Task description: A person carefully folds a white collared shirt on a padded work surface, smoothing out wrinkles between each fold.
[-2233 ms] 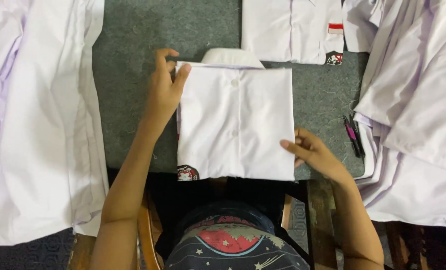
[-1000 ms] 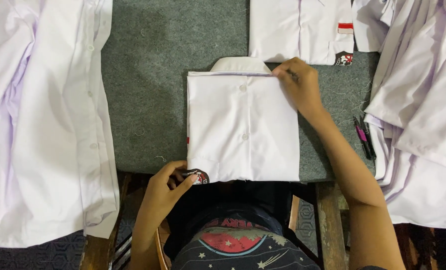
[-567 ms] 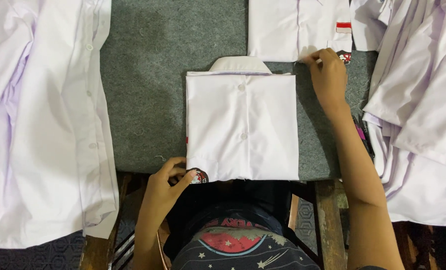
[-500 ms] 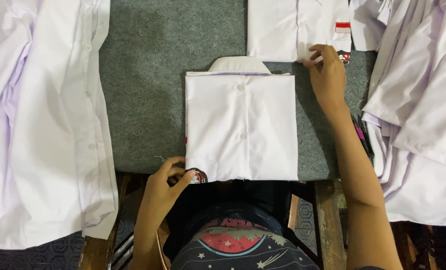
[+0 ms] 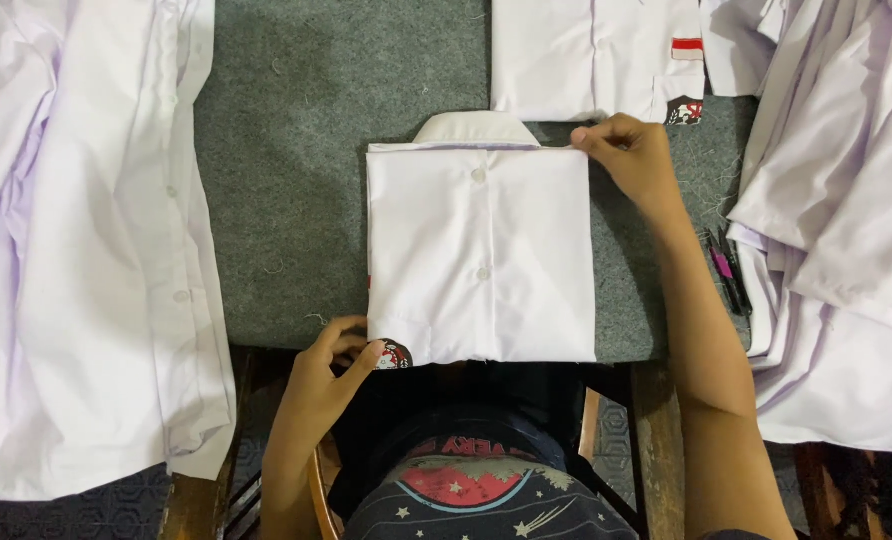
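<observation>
1. Grey felt table top (image 5: 296,150) is bare only in the strip left of the folded shirt (image 5: 481,255) and a narrow strip to its right; the shirt's near edge sits right at the table's front edge
2. Pile of white shirts (image 5: 76,250) covers the left side, another heap of white shirts (image 5: 846,220) covers the right, a flat white shirt with a red patch (image 5: 596,55) lies at the far edge just beyond the collar; pens (image 5: 728,270) lie by the right heap
3. Left hand (image 5: 326,375) curled, fingertips pinching the near left corner of the folded shirt by a small round badge (image 5: 394,355)
4. Right hand (image 5: 631,160) pinching the far right corner, fingers bent, closed on cloth
5. Folded shirt is a neat rectangle, centre of table, button placket up the middle, collar (image 5: 476,128) poking out at the far end, edges square
</observation>
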